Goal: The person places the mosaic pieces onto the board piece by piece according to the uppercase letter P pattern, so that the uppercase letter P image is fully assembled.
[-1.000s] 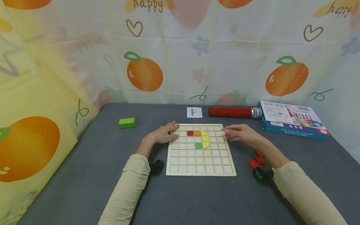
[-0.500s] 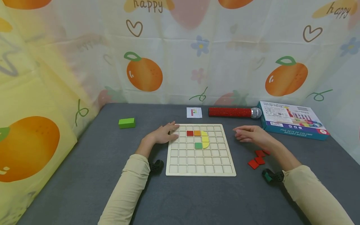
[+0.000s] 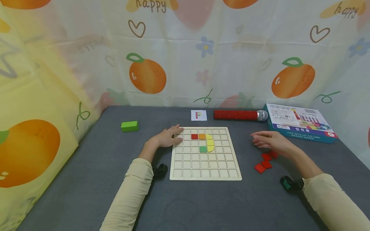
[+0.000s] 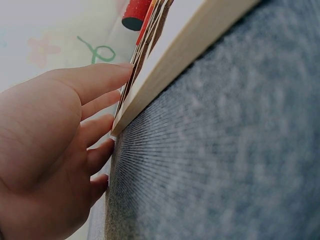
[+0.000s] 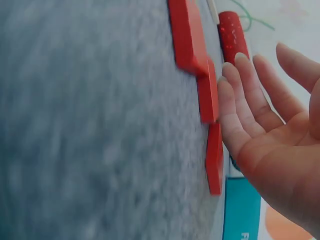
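A pale wooden grid board (image 3: 206,165) lies mid-table, holding a red square (image 3: 194,136), an orange square (image 3: 202,136), yellow pieces (image 3: 210,142) with rounded ends and a green square (image 3: 203,149). My left hand (image 3: 166,137) rests on the board's upper left edge, fingers extended; in the left wrist view its thumb touches the rim. To the right of the board my right hand (image 3: 273,141) hovers behind several loose red square tiles (image 3: 266,164). The right wrist view shows that hand's palm bare and its fingers loosely extended, near the red tiles (image 5: 189,37).
Behind the board lie a small printed pattern card (image 3: 198,115) and a red glittery microphone (image 3: 237,115). A flat cardboard box (image 3: 300,123) sits at the back right. On the left is a green block (image 3: 129,126). A printed curtain (image 3: 179,64) hangs behind the table.
My right hand has moved away from the board's right edge, rightward toward the loose red tiles. The left hand stays on the board, whose pieces look the same.
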The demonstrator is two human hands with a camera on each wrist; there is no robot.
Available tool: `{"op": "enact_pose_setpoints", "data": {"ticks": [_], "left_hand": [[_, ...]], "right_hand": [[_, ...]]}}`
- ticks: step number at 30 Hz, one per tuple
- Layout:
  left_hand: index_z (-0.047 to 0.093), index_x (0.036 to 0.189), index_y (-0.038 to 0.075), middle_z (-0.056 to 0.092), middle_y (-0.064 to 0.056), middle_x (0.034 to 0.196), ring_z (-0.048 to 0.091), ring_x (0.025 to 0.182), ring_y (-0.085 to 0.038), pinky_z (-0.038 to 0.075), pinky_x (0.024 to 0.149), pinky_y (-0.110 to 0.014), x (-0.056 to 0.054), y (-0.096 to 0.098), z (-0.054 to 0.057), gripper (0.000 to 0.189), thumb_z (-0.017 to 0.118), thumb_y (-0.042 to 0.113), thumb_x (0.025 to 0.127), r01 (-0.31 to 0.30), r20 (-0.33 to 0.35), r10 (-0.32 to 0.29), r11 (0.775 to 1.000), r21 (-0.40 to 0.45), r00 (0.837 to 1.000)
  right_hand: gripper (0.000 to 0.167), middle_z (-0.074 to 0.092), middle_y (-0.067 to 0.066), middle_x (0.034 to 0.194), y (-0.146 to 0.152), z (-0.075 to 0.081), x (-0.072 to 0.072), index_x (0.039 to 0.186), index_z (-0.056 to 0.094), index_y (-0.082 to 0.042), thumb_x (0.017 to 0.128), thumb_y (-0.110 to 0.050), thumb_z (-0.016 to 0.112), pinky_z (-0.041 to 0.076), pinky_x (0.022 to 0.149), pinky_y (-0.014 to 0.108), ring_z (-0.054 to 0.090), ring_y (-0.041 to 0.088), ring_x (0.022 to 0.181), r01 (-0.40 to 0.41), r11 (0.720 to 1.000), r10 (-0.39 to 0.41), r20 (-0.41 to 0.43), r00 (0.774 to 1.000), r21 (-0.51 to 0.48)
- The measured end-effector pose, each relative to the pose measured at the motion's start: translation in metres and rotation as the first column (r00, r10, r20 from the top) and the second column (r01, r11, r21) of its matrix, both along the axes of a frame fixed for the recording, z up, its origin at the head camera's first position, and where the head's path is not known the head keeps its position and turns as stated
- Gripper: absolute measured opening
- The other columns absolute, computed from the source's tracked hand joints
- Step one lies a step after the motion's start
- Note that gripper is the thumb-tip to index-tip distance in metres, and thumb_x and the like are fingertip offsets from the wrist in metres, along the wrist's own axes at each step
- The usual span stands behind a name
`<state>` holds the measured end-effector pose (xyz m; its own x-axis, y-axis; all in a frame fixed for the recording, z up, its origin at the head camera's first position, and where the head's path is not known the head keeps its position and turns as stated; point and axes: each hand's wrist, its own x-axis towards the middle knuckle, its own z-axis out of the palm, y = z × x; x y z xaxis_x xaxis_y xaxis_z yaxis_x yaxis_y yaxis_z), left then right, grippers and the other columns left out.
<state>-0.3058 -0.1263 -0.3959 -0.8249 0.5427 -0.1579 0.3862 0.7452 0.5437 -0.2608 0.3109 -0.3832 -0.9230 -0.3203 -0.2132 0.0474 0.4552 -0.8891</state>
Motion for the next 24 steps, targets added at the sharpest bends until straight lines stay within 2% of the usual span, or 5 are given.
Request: {"op": "enact_pose_setpoints", "data": {"ticks": [15, 24], "left_hand": [[0.028, 0.151, 0.005, 0.012, -0.016, 0.157, 0.006, 0.144, -0.031, 0.002, 0.112, -0.054, 0.000, 0.000, 0.000, 0.060, 0.051, 0.028, 0.100, -0.003, -0.008, 0.003, 1.000, -0.005, 1.000], [0.027, 0.151, 0.005, 0.012, -0.016, 0.157, 0.006, 0.143, -0.032, 0.002, 0.112, -0.054, 0.000, 0.000, 0.000, 0.060, 0.051, 0.028, 0.100, -0.002, -0.015, 0.001, 1.000, -0.008, 1.000]], "right_hand": [[0.057, 0.050, 0.028, 0.130, 0.023, 0.001, 0.013, 0.139, 0.038, 0.011, 0.101, -0.030, 0.050, 0.050, 0.086, 0.024, 0.061, 0.011, 0.100, 0.004, 1.000, -0.003, -0.010, 1.000, 0.022], [0.050, 0.049, 0.031, 0.130, 0.037, 0.001, 0.021, 0.138, 0.040, 0.011, 0.102, -0.024, 0.047, 0.050, 0.085, 0.023, 0.061, 0.010, 0.100, -0.044, 0.997, 0.047, -0.057, 0.997, 0.060]]}}
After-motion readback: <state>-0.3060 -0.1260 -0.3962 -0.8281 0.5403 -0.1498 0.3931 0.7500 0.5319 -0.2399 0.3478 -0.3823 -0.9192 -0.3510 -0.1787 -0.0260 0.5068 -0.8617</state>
